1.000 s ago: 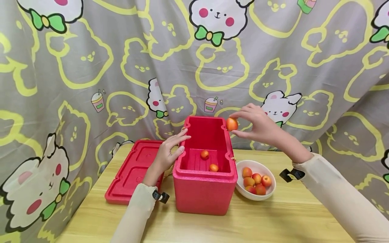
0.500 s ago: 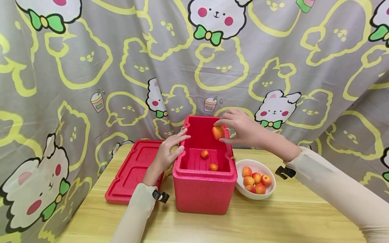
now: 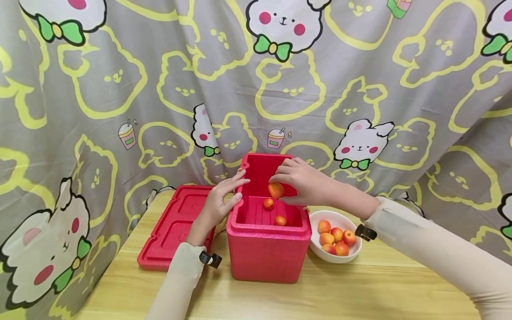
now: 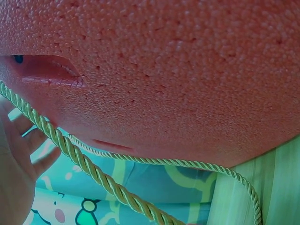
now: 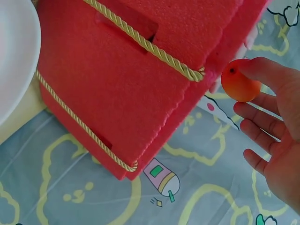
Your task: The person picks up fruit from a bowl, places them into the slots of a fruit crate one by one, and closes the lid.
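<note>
My right hand [image 3: 306,183] pinches an orange-red apricot [image 3: 276,190] between thumb and fingers, over the opening of a red foam box [image 3: 269,258]. In the right wrist view this apricot [image 5: 240,84] shows a small dark stem dimple, and the other fingers are spread. Two more apricots, a far one [image 3: 268,203] and a near one [image 3: 280,220], lie on the box floor. My left hand [image 3: 219,201] rests on the box's left rim with its fingers extended. The left wrist view has that hand [image 4: 14,164] beside the box's outer wall, partly behind a gold rope [image 4: 75,153].
A white bowl [image 3: 335,258] with several apricots [image 3: 327,238] stands right of the box. The red lid [image 3: 176,231] lies left of it on the wooden table [image 3: 360,289]. Gold rope [image 5: 150,47] runs along the box's side. A patterned curtain [image 3: 224,89] hangs behind.
My right hand has carried the apricot leftward and down, from beyond the box's right rim to over its opening. The left hand has stayed at the left rim.
</note>
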A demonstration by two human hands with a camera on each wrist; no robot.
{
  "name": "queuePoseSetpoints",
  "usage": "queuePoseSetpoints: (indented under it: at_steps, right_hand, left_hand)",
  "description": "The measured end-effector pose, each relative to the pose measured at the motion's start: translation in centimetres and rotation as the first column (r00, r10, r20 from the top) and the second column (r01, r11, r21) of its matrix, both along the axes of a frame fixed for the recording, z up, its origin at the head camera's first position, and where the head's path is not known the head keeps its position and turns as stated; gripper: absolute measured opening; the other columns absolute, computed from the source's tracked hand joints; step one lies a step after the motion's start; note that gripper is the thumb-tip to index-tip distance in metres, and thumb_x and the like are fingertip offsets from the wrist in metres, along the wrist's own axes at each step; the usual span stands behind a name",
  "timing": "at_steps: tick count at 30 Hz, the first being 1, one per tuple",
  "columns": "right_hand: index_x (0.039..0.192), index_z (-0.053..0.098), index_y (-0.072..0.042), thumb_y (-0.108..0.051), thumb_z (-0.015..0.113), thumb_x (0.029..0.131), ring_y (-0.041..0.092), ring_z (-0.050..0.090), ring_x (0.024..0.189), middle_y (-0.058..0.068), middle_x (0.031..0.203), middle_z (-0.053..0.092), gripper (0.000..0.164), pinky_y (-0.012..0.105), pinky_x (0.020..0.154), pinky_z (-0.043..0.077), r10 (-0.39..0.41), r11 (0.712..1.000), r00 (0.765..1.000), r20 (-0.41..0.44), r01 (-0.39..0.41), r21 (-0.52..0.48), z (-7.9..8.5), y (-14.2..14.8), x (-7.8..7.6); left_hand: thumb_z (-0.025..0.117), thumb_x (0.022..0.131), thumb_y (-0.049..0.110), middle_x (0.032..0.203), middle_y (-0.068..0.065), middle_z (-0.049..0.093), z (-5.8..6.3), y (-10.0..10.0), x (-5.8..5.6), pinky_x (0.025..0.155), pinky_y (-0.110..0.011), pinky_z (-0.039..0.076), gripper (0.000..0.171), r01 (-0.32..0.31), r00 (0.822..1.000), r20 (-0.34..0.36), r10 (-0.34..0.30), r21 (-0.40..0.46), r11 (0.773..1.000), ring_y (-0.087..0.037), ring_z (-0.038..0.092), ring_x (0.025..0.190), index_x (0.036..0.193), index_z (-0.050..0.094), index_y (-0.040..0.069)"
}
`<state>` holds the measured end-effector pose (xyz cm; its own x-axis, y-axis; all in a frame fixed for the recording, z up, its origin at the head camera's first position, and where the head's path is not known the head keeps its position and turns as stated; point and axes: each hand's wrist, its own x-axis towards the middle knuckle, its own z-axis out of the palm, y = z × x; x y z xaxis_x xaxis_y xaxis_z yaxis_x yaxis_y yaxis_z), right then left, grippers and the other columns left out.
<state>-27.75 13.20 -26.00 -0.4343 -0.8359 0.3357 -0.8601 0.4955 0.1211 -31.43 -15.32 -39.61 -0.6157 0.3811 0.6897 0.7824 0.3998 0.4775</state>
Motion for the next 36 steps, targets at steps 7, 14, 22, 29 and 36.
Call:
queuePoseSetpoints:
  at_steps: [7, 14, 22, 29, 36]
  right_hand:
    - [0.117, 0.073, -0.013, -0.028, 0.092, 0.071, 0.02, 0.06, 0.106, 0.002, 0.111, 0.073, 0.052, 0.042, 0.092, 0.053, -0.011, 0.999, 1.0, 0.019, 0.01, 0.05, -0.8, -0.5, -0.2]
    - [0.118, 0.073, -0.013, -0.029, 0.091, 0.072, 0.021, 0.06, 0.107, 0.003, 0.112, 0.072, 0.053, 0.043, 0.093, 0.053, 0.0, 0.998, 1.0, 0.005, 0.0, 0.059, -1.2, -0.6, -0.4]
    - [0.12, 0.072, -0.012, -0.032, 0.092, 0.07, 0.024, 0.058, 0.113, 0.006, 0.117, 0.069, 0.057, 0.048, 0.098, 0.051, -0.016, 0.999, 0.999, -0.042, 0.018, 0.051, -1.1, -0.4, -0.5]
    - [0.12, 0.072, -0.013, -0.032, 0.091, 0.071, 0.024, 0.058, 0.114, 0.006, 0.119, 0.069, 0.056, 0.049, 0.098, 0.051, -0.033, 0.999, 0.999, -0.023, 0.034, 0.039, -1.4, -0.2, -0.6]
    - [0.123, 0.071, -0.011, -0.03, 0.09, 0.072, 0.025, 0.058, 0.118, 0.007, 0.124, 0.07, 0.058, 0.05, 0.098, 0.048, -0.053, 0.999, 0.999, -0.011, 0.053, 0.009, -1.6, 0.5, -0.5]
  left_hand:
    - [0.058, 0.096, 0.033, 0.158, -0.004, 0.049, -0.2, 0.0, 0.0, 0.111, -0.061, 0.044, 0.047, -0.002, 1.0, -0.001, 0.002, 0.008, 1.0, -0.026, 0.048, 0.145, 0.14, 0.063, 0.018]
    - [0.059, 0.095, 0.032, 0.158, -0.003, 0.048, -0.2, 0.0, 0.1, 0.112, -0.061, 0.044, 0.047, -0.002, 1.0, -0.004, 0.003, 0.015, 1.0, -0.025, 0.047, 0.146, 0.141, 0.063, 0.018]
    - [0.059, 0.096, 0.034, 0.159, -0.004, 0.048, -0.2, 0.1, -0.1, 0.112, -0.062, 0.043, 0.047, 0.004, 1.0, -0.001, -0.004, 0.015, 1.0, -0.025, 0.047, 0.146, 0.14, 0.063, 0.018]
    - [0.058, 0.095, 0.031, 0.159, -0.001, 0.047, -0.2, 0.0, -0.1, 0.114, -0.06, 0.042, 0.047, -0.003, 1.0, 0.01, 0.003, 0.009, 1.0, -0.023, 0.047, 0.146, 0.141, 0.062, 0.019]
    - [0.058, 0.096, 0.033, 0.158, -0.004, 0.048, -0.1, 0.1, -0.1, 0.112, -0.061, 0.043, 0.047, -0.003, 1.0, 0.003, 0.003, 0.008, 1.0, -0.025, 0.047, 0.146, 0.14, 0.063, 0.019]
